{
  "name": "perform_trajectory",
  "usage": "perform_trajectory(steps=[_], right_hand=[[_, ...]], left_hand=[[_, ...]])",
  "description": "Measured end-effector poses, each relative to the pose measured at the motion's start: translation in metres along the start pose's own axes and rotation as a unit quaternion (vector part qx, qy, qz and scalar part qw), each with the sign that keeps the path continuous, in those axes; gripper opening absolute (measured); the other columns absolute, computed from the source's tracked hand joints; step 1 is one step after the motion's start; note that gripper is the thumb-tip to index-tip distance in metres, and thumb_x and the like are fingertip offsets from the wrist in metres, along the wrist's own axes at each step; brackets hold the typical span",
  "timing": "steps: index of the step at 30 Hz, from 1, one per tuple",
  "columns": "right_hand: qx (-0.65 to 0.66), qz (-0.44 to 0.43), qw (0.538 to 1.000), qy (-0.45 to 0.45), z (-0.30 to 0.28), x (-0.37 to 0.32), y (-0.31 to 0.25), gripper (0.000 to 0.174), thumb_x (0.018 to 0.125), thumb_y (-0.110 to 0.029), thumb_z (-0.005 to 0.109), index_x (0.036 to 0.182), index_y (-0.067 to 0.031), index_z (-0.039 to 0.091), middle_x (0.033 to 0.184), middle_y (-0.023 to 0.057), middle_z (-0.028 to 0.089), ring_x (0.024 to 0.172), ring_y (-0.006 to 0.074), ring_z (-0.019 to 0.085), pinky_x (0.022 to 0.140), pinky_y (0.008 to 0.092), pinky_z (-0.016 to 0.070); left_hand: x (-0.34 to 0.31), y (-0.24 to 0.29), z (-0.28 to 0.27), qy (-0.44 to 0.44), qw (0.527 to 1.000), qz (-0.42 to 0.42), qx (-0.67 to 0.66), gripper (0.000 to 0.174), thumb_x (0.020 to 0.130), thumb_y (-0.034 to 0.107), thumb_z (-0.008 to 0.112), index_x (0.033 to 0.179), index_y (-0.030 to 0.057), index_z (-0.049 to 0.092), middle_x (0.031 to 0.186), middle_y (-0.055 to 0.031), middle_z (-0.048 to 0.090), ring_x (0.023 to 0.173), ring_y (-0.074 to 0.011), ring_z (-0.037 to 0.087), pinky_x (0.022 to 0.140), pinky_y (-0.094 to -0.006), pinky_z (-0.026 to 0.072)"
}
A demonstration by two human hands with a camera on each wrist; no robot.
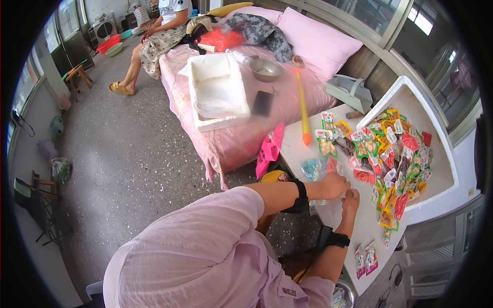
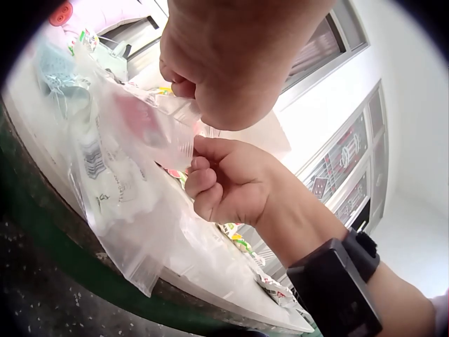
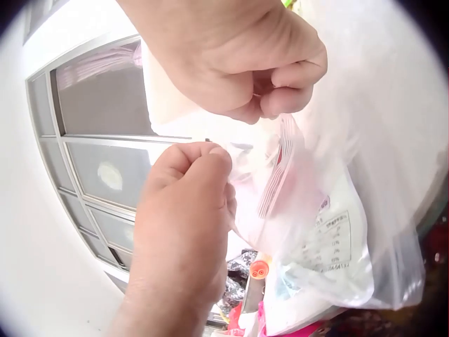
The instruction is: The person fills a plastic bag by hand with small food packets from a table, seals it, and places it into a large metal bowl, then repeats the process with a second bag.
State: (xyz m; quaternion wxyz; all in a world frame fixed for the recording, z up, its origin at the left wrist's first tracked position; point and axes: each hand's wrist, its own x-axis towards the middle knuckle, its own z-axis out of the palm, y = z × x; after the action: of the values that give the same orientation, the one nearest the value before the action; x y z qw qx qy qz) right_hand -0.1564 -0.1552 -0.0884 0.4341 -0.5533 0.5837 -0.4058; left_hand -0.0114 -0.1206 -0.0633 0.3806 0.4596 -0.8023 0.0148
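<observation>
My left hand (image 1: 334,186) and right hand (image 1: 351,201) meet close together at the near side of the white table. In the left wrist view both curl their fingers at the ridged edge of a clear plastic packet (image 2: 144,125) with something pinkish red inside. The right wrist view shows the packet's ridged strip (image 3: 275,179) right between the fingertips. Below the hands lies a larger printed clear plastic bag (image 3: 344,242). A light blue, mask-like thing (image 1: 311,169) lies beside the left hand.
A white foam box (image 1: 434,174) lies on its side on the table (image 1: 303,134), with many small snack packets (image 1: 395,154) spilling out. Two packets (image 1: 365,259) lie at the near corner. A yellow stick (image 1: 304,110) leans between bed (image 1: 190,146) and table. Someone sits on the bed.
</observation>
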Motion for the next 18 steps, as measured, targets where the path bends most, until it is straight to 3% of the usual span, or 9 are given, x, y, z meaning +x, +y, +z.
perform_trajectory(steps=[5, 8, 14, 18], right_hand=[[0.132, 0.046, 0.989, 0.040, 0.011, -0.013, -0.029, 0.014, 0.079, -0.018, 0.045, 0.076, -0.0053, 0.044, 0.059, 0.0023, 0.046, 0.045, 0.0091, 0.043, 0.035, 0.0199, 0.0302], [0.280, 0.030, 0.959, 0.009, 0.008, 0.007, -0.014, 0.010, 0.079, -0.017, 0.047, 0.078, -0.0071, 0.046, 0.062, 0.0016, 0.049, 0.048, 0.0076, 0.045, 0.037, 0.0189, 0.0323], [0.278, 0.022, 0.960, -0.033, 0.014, 0.012, -0.023, 0.005, 0.077, -0.004, 0.047, 0.073, -0.0049, 0.045, 0.061, 0.0011, 0.049, 0.051, 0.0083, 0.047, 0.041, 0.0185, 0.0362], [0.295, 0.007, 0.955, -0.011, 0.011, 0.018, -0.014, 0.004, 0.075, 0.000, 0.046, 0.074, -0.0043, 0.045, 0.063, 0.0024, 0.049, 0.052, 0.0099, 0.048, 0.045, 0.0190, 0.0388]], left_hand=[[0.013, 0.000, -0.012, -0.001, 1.000, -0.013, 0.021, 0.015, 0.061, 0.016, 0.053, 0.073, 0.0071, 0.051, 0.065, -0.0096, 0.052, 0.060, -0.0266, 0.055, 0.051, -0.0374, 0.0424], [0.020, -0.001, -0.010, 0.019, 0.999, -0.034, 0.019, 0.016, 0.060, 0.016, 0.054, 0.073, 0.0075, 0.051, 0.066, -0.0090, 0.053, 0.061, -0.0257, 0.055, 0.052, -0.0370, 0.0424], [0.023, -0.001, -0.005, 0.014, 0.998, -0.055, 0.023, 0.016, 0.059, 0.017, 0.055, 0.072, 0.0086, 0.052, 0.065, -0.0070, 0.053, 0.062, -0.0241, 0.056, 0.053, -0.0366, 0.0423], [0.020, 0.001, -0.006, 0.012, 0.998, -0.049, 0.033, 0.016, 0.059, 0.018, 0.055, 0.072, 0.0094, 0.052, 0.065, -0.0064, 0.053, 0.061, -0.0237, 0.056, 0.052, -0.0373, 0.0423]])
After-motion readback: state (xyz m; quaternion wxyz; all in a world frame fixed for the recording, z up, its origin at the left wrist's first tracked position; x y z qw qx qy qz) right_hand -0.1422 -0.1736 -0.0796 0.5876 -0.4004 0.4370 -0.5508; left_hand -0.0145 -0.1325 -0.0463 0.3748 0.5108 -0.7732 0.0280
